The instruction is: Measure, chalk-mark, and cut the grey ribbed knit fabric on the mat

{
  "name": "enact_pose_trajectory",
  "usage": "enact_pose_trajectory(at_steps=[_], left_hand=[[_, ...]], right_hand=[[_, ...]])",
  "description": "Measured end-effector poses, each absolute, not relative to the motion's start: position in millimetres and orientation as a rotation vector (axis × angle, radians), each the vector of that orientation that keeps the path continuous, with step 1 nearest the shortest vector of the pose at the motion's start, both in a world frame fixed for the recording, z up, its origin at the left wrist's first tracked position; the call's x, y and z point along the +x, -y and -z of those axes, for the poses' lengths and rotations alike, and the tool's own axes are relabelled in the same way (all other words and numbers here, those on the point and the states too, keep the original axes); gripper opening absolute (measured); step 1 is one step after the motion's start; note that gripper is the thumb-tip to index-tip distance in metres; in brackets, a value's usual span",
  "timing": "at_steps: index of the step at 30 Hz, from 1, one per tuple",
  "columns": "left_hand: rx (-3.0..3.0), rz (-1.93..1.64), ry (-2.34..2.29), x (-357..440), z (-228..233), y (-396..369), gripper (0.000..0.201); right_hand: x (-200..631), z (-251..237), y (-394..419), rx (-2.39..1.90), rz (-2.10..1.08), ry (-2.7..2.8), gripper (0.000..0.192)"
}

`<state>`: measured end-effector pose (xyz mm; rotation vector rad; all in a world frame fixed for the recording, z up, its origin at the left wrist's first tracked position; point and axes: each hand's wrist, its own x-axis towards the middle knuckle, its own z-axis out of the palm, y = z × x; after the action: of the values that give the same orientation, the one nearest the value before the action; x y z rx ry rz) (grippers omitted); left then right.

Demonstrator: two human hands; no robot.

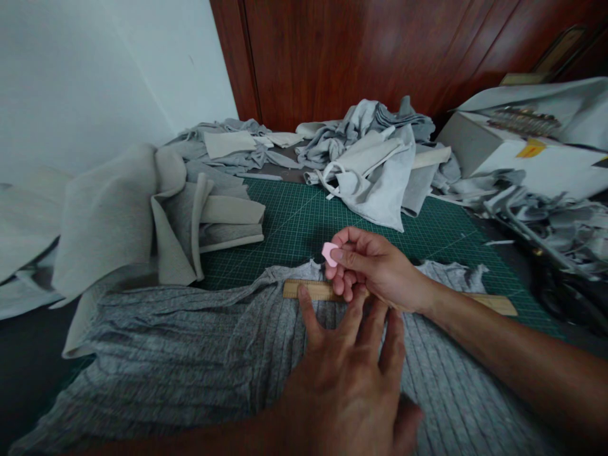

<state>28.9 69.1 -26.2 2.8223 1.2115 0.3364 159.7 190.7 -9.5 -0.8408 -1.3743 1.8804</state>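
Observation:
Grey ribbed knit fabric (190,354) is spread in front of me, its upper edge uneven. A wooden ruler (489,303) lies across it near that edge, its middle hidden behind my hands. My left hand (349,373) rests with fingers spread, the fingertips pressing on the ruler and the fabric. Just above it, my right hand (375,263) pinches a small pink piece of tailor's chalk (329,254) between thumb and forefinger. The chalk is held above the ruler, near the fabric's top edge.
A green cutting mat (294,209) with grid lines lies under the fabric. Folded pale-grey cloth (109,215) is heaped at the left. More grey scraps (375,158) lie at the back, before a brown wooden door (370,57). A white box (513,152) stands at the right.

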Motion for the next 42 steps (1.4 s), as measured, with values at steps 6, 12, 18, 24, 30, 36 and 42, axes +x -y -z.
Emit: enact_pose_trajectory(at_steps=[6,12,18,24,30,36,42], left_hand=[[2.828,-0.423,-1.322,8.6,8.2,-79.2,0.049],[2.702,-0.408,-1.511,-20.2,-2.3,-87.8,0.045],[2.681,-0.312,-1.553,-37.6,1.5,-80.7,0.05],[2.65,-0.31,-1.615,-45.1,11.7,-74.7,0.062],[2.617,-0.35,-1.66,-45.7,12.2,-72.2,0.069],[2.582,-0.356,-1.66,-44.6,12.0,-72.4,0.069],[2.547,-0.329,-1.66,-44.7,9.7,-71.0,0.07]], right_hand=[[162.1,15.8,-193.2,-0.778,-1.799,1.244,0.035],[161.0,17.1,-192.1,-0.753,-1.73,1.243,0.035],[158.8,18.2,-187.6,-0.829,-1.629,1.363,0.035],[154.2,16.4,-181.8,-0.924,-1.501,1.525,0.032],[152.8,22.0,-177.2,-0.964,-1.306,1.721,0.027],[145.0,11.3,-181.4,-1.03,-1.022,2.038,0.022],[127.1,6.2,-186.7,-0.935,-0.915,2.176,0.019]])
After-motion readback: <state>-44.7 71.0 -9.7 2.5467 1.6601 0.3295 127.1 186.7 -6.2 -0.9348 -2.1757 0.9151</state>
